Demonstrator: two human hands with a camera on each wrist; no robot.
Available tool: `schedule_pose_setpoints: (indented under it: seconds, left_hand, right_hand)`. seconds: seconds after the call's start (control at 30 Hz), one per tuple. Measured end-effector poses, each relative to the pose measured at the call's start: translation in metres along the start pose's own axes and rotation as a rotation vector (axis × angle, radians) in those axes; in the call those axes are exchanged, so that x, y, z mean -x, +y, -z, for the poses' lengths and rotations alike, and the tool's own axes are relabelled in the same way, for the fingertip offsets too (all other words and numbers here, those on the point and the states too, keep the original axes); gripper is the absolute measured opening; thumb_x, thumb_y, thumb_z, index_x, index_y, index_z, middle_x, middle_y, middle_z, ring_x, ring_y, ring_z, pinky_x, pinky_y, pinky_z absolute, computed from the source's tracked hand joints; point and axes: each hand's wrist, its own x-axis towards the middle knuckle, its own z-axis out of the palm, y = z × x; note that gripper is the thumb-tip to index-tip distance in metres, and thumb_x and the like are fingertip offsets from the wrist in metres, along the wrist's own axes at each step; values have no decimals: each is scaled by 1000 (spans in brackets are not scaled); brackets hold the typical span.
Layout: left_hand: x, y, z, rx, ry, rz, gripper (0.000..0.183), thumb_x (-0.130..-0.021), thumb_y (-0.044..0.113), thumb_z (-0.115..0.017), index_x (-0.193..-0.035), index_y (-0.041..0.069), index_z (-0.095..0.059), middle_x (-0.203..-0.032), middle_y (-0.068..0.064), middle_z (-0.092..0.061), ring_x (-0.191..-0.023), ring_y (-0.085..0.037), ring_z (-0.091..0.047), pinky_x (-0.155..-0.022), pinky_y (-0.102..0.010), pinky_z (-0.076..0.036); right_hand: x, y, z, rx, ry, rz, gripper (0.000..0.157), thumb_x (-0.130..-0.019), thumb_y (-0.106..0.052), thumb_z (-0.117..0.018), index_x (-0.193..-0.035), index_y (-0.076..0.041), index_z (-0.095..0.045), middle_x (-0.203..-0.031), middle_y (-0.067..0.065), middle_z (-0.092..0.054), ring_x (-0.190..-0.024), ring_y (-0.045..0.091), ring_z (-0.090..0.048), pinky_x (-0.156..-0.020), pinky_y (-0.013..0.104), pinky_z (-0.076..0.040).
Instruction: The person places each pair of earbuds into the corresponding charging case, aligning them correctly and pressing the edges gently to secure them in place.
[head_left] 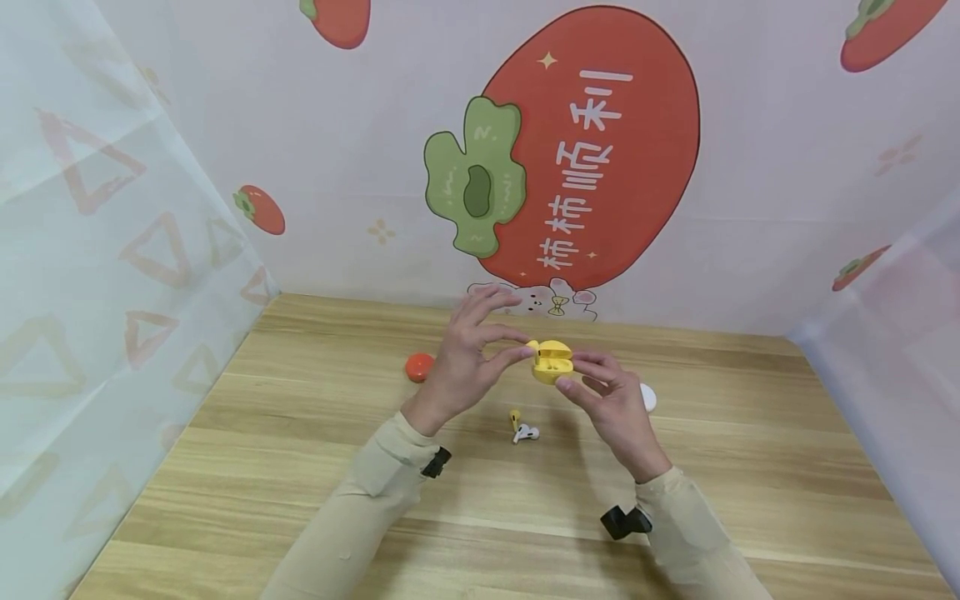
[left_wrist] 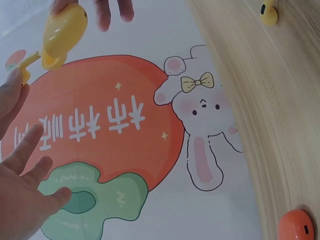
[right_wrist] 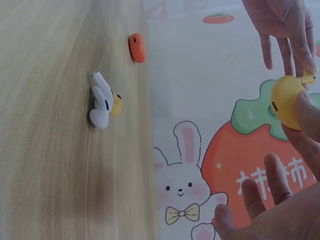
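Note:
My right hand [head_left: 618,412] holds a yellow earbud case [head_left: 552,375] above the table, its lid standing open, thumb at the front and fingers behind. My left hand [head_left: 467,358] pinches a yellow earbud [left_wrist: 24,70] between thumb and index finger, right at the left side of the case; its other fingers are spread. In the right wrist view the earbud's stem points along the case's edge. Below the hands on the table lie another yellow earbud [head_left: 514,416] and white earbuds [right_wrist: 101,102] close together.
A rounded orange-red case [head_left: 419,367] sits on the wooden table [head_left: 300,433] beyond my left wrist. Partly hidden behind my right hand is a white case [head_left: 649,398]. A printed cloth wall [head_left: 360,250] stands behind, with side walls left and right.

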Motion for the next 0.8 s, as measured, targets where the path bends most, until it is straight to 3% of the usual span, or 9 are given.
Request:
schedule_pose_setpoints:
  seconds: [0.13, 0.8]
  left_hand:
    - [0, 3, -3, -5, -11, 8, 14, -81, 15, -87, -92, 8, -81, -134, -11, -61, -141, -30, -39, -121, -53, -14]
    - [2, 7, -10, -45, -28, 21, 12, -80, 16, -88, -86, 8, -81, -132, -12, -63, -142, -32, -39, -118, -53, -24]
  right_hand:
    - [0, 1, -1, 3, -3, 9, 34, -92, -9, -75, -121, 8, -69, -131, 16, -56, -127, 25, -47, -112, 62, -32]
    - [0, -1, -1, -8, 8, 12, 31, -93, -9, -75, -117, 9, -71, -129, 16, -57, -126, 25, -50, -114, 57, -32]
